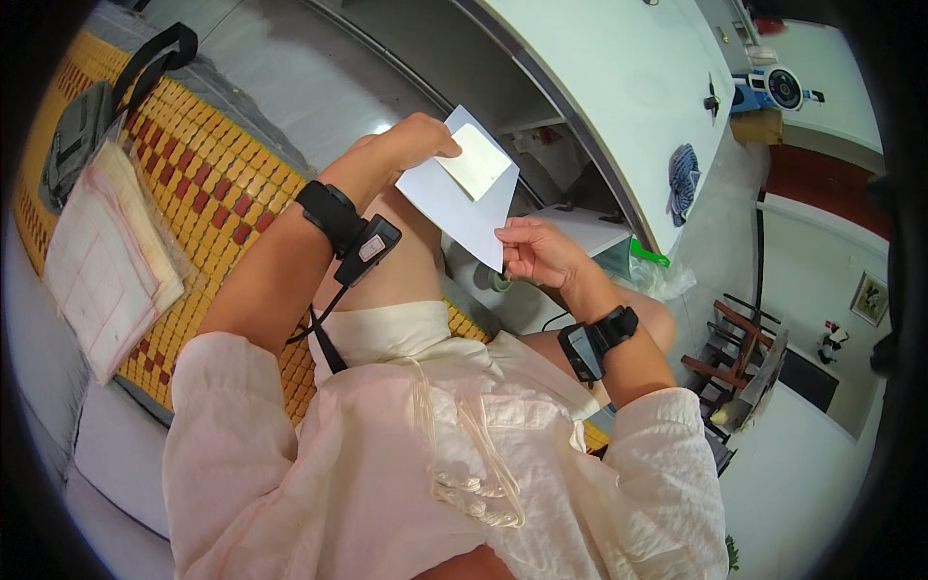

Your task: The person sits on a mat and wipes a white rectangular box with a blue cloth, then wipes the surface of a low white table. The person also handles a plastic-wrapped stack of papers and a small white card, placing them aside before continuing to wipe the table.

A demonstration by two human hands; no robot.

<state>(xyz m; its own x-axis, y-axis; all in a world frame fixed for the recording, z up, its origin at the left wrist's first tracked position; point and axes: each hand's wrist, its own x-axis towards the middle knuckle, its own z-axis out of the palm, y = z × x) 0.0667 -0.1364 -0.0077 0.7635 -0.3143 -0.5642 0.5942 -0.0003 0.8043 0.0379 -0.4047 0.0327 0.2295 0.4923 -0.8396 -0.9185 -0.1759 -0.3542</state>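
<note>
A white sheet of paper or thin card (464,217) is held up above my lap, tilted. On its upper part lies a smaller cream paper piece (475,161) with a small mark near one edge. My left hand (417,145) grips both at their left edge, thumb on top of the cream piece. My right hand (538,250) pinches the white sheet's lower right corner between thumb and fingers. Both wrists wear black straps with small devices.
A white table (609,87) with a dark edge stands ahead, bearing a blue striped cloth (683,185). At left, on a yellow bead mat (210,163), lie a grey bag (76,145) and folded pink-lined sheets (109,254). A plastic bag (656,279) hangs near the table's corner.
</note>
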